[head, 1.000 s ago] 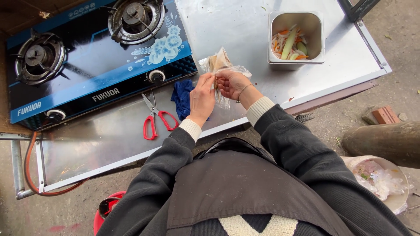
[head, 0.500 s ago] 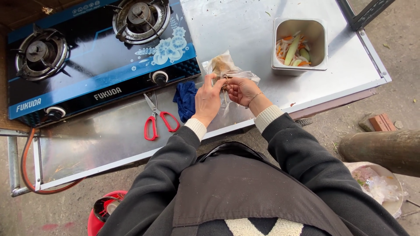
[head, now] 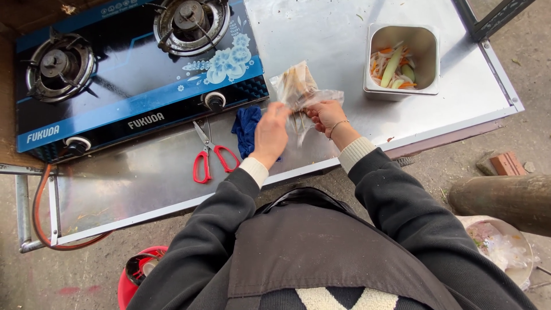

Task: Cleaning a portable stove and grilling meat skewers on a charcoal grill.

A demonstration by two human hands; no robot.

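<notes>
Both hands work at a clear plastic bag of pale food strips, held just above the steel table near the middle of its front edge. The right hand has its fingers closed around the lower part of the bag, gripping the crumpled plastic. The left hand is at the bag's left side with its back to the camera; its fingertips reach toward the plastic, but how far they are spread, or whether they pinch it, cannot be told because the hand is blurred.

Under the left hand lies a dark blue cloth, touching the front of the gas stove, which fills the table's back left corner. Red-handled scissors lie just left of the cloth, blades pointing toward the stove. Toward the back right corner stands a square metal tub holding sliced vegetables, apart from the bag. An orange hose loops down off the left edge.
</notes>
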